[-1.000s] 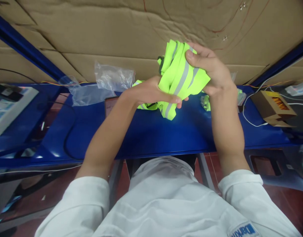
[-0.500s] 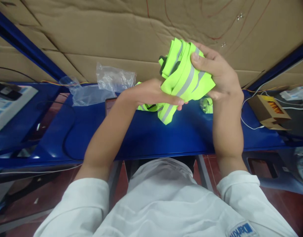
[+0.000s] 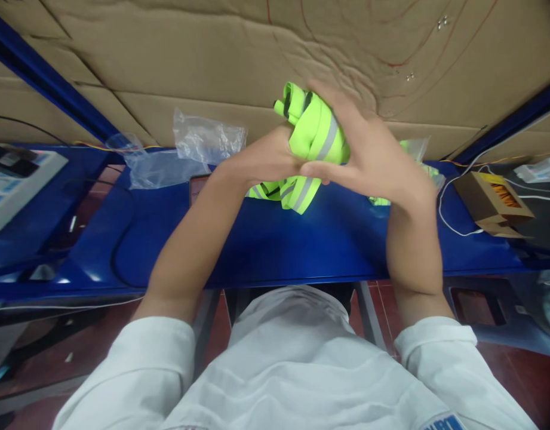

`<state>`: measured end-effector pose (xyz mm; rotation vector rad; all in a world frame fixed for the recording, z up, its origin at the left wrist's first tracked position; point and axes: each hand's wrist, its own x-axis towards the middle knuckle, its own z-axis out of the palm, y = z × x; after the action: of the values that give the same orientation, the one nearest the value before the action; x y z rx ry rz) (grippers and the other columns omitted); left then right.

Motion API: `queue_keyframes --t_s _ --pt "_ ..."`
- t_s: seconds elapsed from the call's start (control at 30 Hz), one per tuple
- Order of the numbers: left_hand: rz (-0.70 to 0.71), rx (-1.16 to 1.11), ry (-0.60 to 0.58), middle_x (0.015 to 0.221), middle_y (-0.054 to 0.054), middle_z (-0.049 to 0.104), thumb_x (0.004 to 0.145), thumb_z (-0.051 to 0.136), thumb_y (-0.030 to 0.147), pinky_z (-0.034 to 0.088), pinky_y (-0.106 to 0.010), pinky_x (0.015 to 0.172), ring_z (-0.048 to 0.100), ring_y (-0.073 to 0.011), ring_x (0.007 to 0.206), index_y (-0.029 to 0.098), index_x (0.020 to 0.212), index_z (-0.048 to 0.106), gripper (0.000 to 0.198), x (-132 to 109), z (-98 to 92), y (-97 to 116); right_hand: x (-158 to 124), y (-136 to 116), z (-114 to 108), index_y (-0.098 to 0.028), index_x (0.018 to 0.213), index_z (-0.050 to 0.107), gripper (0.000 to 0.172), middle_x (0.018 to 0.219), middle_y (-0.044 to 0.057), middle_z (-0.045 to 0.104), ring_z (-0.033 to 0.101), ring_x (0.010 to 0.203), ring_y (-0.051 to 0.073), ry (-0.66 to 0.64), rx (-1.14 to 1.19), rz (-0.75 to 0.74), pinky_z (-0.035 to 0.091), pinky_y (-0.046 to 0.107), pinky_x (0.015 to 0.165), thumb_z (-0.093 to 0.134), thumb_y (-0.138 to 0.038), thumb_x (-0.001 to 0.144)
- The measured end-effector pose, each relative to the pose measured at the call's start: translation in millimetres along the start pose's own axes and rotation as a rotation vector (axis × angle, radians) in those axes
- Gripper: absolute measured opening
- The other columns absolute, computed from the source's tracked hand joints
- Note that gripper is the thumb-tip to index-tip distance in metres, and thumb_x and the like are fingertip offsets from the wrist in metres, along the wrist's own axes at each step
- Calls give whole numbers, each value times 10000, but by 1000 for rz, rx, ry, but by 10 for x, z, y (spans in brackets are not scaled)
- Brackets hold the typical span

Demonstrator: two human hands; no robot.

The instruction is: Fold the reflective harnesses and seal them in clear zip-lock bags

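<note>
Here, at upper centre of the frame, the left hand [image 3: 272,157] grips a neon-yellow reflective bundle [image 3: 318,130] while the right hand [image 3: 368,148], half-curled with thumb spread, clasps its right side.

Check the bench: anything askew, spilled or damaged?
Nothing looks spilled. The cardboard backing is creased and rippled near the right hand, so it isn't flat. Clear plastic bags lie loosely at the blue table's back left, slightly untidy.

A blue table [image 3: 301,254] bears clear plastic [image 3: 167,170], a carton [image 3: 483,200], perhaps a phone [image 3: 197,186].
</note>
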<state>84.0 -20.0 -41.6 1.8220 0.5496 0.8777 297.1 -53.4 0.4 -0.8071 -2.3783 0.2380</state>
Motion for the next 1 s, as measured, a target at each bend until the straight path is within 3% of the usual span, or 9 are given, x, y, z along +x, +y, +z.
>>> queue_keyframes --t_s 0.13,0.2,0.27,0.37,0.53,0.63,0.73,0.87,1.0 --pt "-33 -58 13 925 -28 782 694 993 378 659 -390 834 784 -242 887 170 965 773 406 -20 -16 11 91 -2 133 -378 1495 584 599 1572 -60 615 524 1520 259 71 31 68 403 359 1329 764 -552 950" --pt "-89 -87 28 959 -32 785 650 1017 349 660 -391 855 788 -252 931 184 983 768 448 -28 -15 18 123 32 166 -334 1451 620 498 1531 -40 648 562 1475 245 122 62 70 416 361 1315 695 -542 1004" --pt "-129 -109 41 971 -33 777 672 1003 405 659 -400 873 792 -273 989 203 1005 754 462 -18 0 -4 134 79 168 -266 1430 645 472 1497 -3 673 583 1450 249 183 79 56 426 402 1302 651 -530 1040" --pt "-149 -148 22 994 -64 772 723 964 483 661 -404 862 790 -292 1008 196 1039 732 486 20 29 -66 127 148 137 -278 1387 681 393 1470 -20 688 622 1404 233 257 115 66 468 394 1266 663 -476 1047" --pt "-188 -85 22 1195 -64 766 666 981 327 627 -378 965 731 -304 1200 204 1194 717 603 46 29 -98 97 133 79 -263 1373 705 407 1437 -7 711 631 1385 237 236 171 23 465 397 1255 695 -496 1040" --pt "-211 -5 49 1245 -75 763 667 973 328 614 -387 991 711 -316 1231 204 1214 715 617 53 17 -102 83 82 74 -347 1346 724 352 1450 -54 704 615 1410 230 230 196 36 444 395 1279 726 -472 1017" --pt "-184 8 67 1231 -71 763 689 950 324 607 -377 1012 707 -315 1249 205 1229 705 604 81 33 -118 91 60 94 -360 1259 759 292 1372 -76 737 651 1350 238 287 276 133 481 407 1257 769 -440 979" --pt "-165 -69 1 1120 -63 777 752 906 344 615 -393 1003 741 -312 1178 184 1195 699 514 103 72 -103 139 38 142 -354 1027 776 190 1170 -42 772 714 1199 298 335 472 345 595 463 1098 809 -502 912" --pt "-174 -138 -87 1058 -69 784 753 932 396 631 -407 951 771 -308 1057 168 1110 707 479 69 73 -58 190 53 162 -306 904 728 291 1074 15 798 751 1102 321 319 799 432 626 473 1010 831 -570 836"
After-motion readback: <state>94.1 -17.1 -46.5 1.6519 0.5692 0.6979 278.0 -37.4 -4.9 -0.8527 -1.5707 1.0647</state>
